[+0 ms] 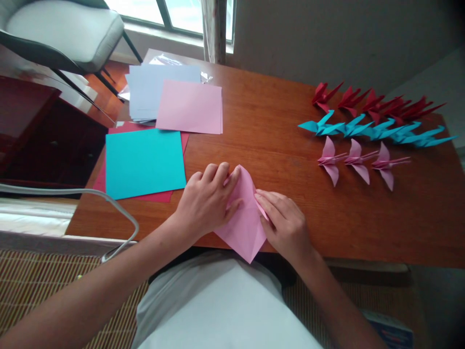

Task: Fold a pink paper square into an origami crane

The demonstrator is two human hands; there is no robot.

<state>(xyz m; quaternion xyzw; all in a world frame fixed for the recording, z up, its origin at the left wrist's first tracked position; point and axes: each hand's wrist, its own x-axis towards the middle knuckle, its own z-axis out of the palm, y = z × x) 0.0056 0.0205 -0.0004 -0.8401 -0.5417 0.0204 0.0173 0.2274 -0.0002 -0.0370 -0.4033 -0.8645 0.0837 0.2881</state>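
A pink sheet of origami paper [247, 218], creased and partly folded, lies at the table's front edge. One corner points at me and hangs past the edge. My left hand [207, 201] rests flat on the paper's left side, its thumb spread over the middle and its fingertips near the top corner. On the other side, my right hand [285, 218] pinches the folded right edge between thumb and fingers. The paper's left edge is mostly hidden under my left hand.
Folded paper cranes stand in rows at the right: red [381, 104], blue [378, 130] and pink [358, 157]. Left of my hands lie blue sheets [145, 162] over red ones, with pink sheets [191, 106] and pale sheets [145, 92] behind. A white cable [123, 213] loops at the left edge.
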